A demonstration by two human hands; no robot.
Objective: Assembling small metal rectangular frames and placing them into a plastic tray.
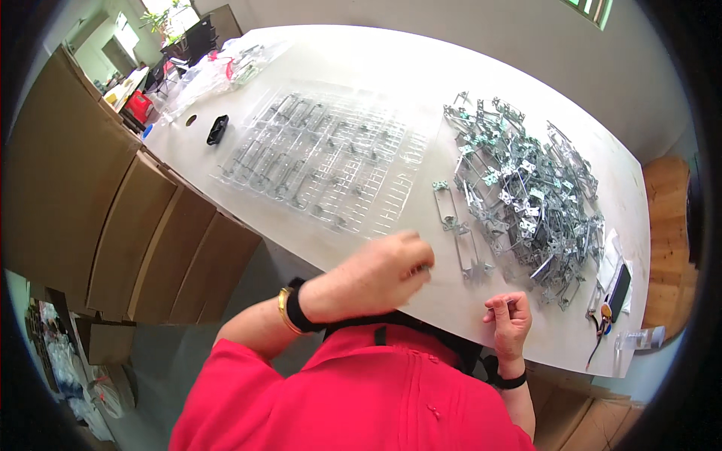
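My left hand [372, 276] is closed above the near edge of the white table, its fingers curled in. A sliver of something small and greyish shows at its fingertips, too little to name. My right hand [510, 325] is at the table's edge, thumb and fingers pinched together; what lies between them is hidden. Past the right hand lies a large tangled heap of thin metal brackets [535, 197]. Several brackets [451, 224] lie apart at the heap's left side. A clear plastic tray [391, 204] with rows of slots, many holding metal pieces, lies beyond my left hand.
A small black holder [217, 130] stands left of the tray. Plastic bags [218, 79] lie at the far left. Along the right edge are a black phone-like slab [620, 292], pliers [605, 319] and a clear cup [641, 339]. Cardboard boxes [113, 225] line the left.
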